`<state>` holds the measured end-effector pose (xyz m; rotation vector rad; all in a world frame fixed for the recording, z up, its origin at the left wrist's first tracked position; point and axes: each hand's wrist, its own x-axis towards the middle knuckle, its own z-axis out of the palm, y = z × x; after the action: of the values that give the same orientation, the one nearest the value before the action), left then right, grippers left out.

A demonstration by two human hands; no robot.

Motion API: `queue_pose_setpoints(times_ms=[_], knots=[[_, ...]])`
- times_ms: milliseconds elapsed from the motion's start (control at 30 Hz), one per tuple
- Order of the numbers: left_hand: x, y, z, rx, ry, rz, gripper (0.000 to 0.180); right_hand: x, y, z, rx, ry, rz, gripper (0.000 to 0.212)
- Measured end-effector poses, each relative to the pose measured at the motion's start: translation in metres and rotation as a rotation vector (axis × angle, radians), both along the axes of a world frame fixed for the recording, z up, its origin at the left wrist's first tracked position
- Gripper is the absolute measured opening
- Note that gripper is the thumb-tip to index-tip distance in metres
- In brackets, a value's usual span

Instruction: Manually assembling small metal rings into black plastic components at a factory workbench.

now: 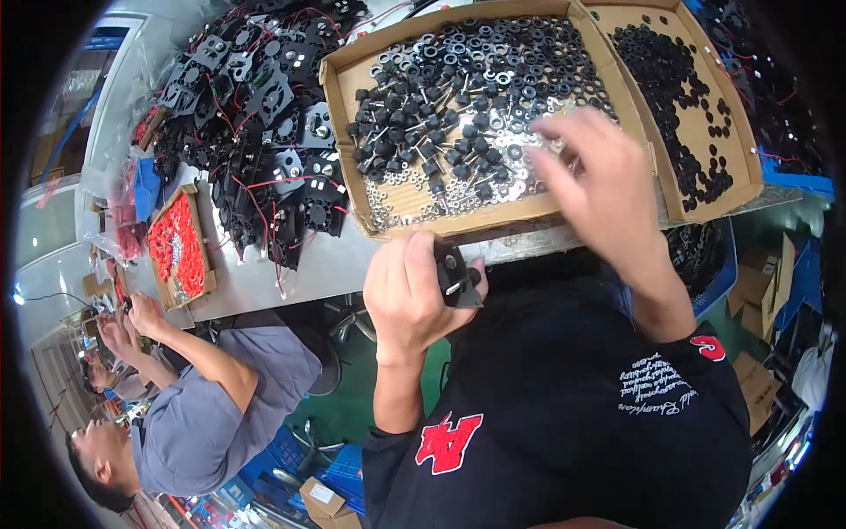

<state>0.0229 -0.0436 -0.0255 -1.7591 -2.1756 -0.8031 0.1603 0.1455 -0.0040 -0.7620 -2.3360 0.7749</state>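
Note:
My left hand (pixel 407 295) is closed around a black bracket (pixel 456 271), held upright just in front of the bench edge. A shiny metal post sticks out of the bracket, and a round black knob shows low on it. Over the right part of a shallow cardboard tray (pixel 507 227) my right hand (pixel 599 176) hovers, thumb and forefinger apart, slightly blurred. Nothing shows between those fingers. Under and beside it lie many metal washers (pixel 511 132). Black-headed knob screws (pixel 405 123) are heaped in the tray's left half, with small nuts (pixel 397 189) along its near side.
A second cardboard tray (pixel 749 172) with black discs adjoins on the right. Black fan assemblies (pixel 264 115) with red wires pile up at the left. Beyond them sits a small box of red parts (pixel 181 242). A co-worker (pixel 211 401) works at the bench's left.

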Motion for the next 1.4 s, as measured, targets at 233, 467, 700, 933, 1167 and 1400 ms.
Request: queue_pose_setpoints(times_ms=[233,467,700,933,1167,1400], knots=[[0.000,-0.007,-0.003,0.073,0.027,-0.080,0.045,-0.018,0.040,-0.028,0.055,-0.189,-0.111,0.024],[-0.001,0.001,0.002,-0.010,-0.024,-0.063,0.040,-0.017,0.026,0.006,-0.290,-0.107,-0.219,0.019],[-0.005,0.018,0.000,-0.082,0.103,-0.008,0.021,0.001,-0.032,0.034,-0.562,0.065,0.392,0.024],[0.001,0.028,0.004,-0.104,0.228,0.001,0.012,0.004,-0.033,0.012,-0.313,0.087,0.451,0.027],[0.002,0.029,0.003,-0.127,0.257,-0.013,0.011,0.013,-0.031,0.010,-0.106,0.056,0.410,0.055],[0.005,0.035,0.013,-0.118,0.174,-0.016,0.020,0.027,-0.042,-0.001,-1.048,0.156,0.282,0.059]])
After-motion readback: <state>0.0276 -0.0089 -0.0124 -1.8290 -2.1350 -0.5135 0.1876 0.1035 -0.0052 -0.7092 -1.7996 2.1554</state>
